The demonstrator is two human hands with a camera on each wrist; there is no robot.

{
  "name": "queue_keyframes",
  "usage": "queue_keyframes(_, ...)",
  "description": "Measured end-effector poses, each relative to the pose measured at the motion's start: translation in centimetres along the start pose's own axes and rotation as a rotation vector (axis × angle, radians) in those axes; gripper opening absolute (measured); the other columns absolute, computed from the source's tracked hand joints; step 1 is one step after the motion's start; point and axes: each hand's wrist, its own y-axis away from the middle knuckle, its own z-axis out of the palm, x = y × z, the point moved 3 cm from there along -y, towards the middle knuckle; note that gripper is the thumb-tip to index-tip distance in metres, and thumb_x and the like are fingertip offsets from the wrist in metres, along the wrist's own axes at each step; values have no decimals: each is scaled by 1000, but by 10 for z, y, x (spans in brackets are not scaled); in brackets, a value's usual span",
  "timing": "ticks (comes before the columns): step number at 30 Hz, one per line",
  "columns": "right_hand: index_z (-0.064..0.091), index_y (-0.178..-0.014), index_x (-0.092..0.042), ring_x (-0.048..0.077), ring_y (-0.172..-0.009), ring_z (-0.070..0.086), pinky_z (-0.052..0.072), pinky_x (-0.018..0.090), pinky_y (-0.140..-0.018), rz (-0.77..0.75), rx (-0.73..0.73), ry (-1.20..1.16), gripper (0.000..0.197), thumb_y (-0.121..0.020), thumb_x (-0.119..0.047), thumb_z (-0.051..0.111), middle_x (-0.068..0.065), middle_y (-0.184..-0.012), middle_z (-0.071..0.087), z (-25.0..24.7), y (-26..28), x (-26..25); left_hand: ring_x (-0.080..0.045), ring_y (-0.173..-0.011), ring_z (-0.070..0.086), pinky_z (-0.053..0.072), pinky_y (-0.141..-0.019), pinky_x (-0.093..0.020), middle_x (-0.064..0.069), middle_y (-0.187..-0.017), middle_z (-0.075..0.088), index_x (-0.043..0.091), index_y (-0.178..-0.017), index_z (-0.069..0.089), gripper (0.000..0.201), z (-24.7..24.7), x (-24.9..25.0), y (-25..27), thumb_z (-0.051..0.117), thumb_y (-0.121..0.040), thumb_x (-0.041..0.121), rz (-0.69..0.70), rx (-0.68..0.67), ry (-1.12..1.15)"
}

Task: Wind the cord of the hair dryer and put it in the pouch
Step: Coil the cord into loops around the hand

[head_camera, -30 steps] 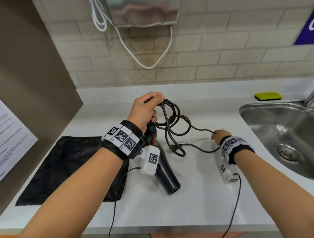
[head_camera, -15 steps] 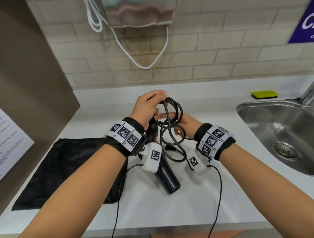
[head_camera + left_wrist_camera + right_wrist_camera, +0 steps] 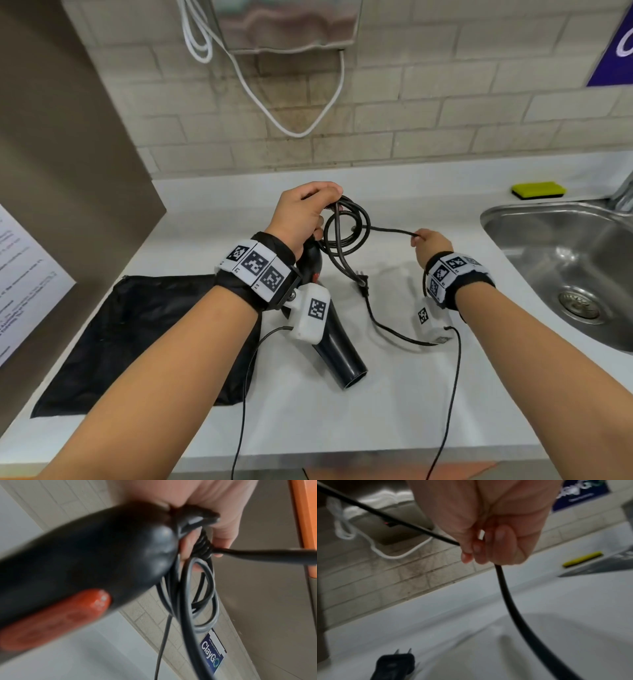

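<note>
My left hand [image 3: 305,214] grips the handle end of the black hair dryer [image 3: 337,356] together with several loops of its black cord [image 3: 346,233]. The dryer's nozzle points down toward the counter's front edge. In the left wrist view the dryer [image 3: 85,561] fills the frame, its orange switch [image 3: 56,616] showing, with the cord loops [image 3: 202,595] hanging from my fingers. My right hand [image 3: 430,245] pinches the free cord [image 3: 508,601] and holds it out to the right of the loops. The plug [image 3: 362,284] [image 3: 395,664] lies on the counter. The black pouch [image 3: 137,329] lies flat at the left.
A steel sink [image 3: 575,267] is set into the white counter [image 3: 342,411] at the right, with a yellow sponge [image 3: 537,190] behind it. A brown panel [image 3: 68,171] bounds the left side. A white cable [image 3: 291,113] hangs on the brick wall.
My right hand brought the cord to the loops at my left hand, then drew back right with a fresh length of cord. The plug has slid closer to the dryer.
</note>
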Motion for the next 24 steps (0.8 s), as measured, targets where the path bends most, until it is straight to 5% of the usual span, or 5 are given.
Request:
queue_keyframes(5,60,-114,-11,28,-108,59,48,36,-95,177,-223,410,30,-86,-20,53,9,-122,59,13,-52,84,-7,-37,25,23,-36,-17,4,-57,61,16,-78,64,14,-8,0,2,58,-89,14,-9,-6,44)
queue_keyframes(9,53,-128,-12,25,-123,49,40,30,-102,96,-237,355,36,-96,-12,36,7,-136,50,-6,12,25,-8,-37,25,25,-36,-17,2,-60,61,17,-78,65,13,-6,-1,1,58,-89,14,-8,3,42)
queue_keyframes(15,54,-120,-29,14,-65,57,40,17,-53,-231,-368,-318,58,-81,9,36,0,-125,57,-12,47,-60,-8,-38,25,24,-36,-17,0,-62,60,18,-78,65,14,2,-1,-2,58,-90,13,-21,3,33)
queue_keyframes(19,67,-79,-34,12,-47,36,31,21,-42,-290,-731,-194,30,-91,-13,49,-8,-64,57,-11,78,-92,-8,-37,25,24,-36,-17,-1,-64,59,18,-78,65,14,3,-2,-2,58,-89,13,-23,2,35)
queue_keyframes(24,57,-69,-25,10,-43,27,22,15,-36,-224,-485,-86,29,-94,-19,43,-3,-60,42,-12,63,-71,-8,-37,24,24,-36,-17,0,-64,59,17,-77,65,12,2,-1,-3,61,-88,14,-35,9,18)
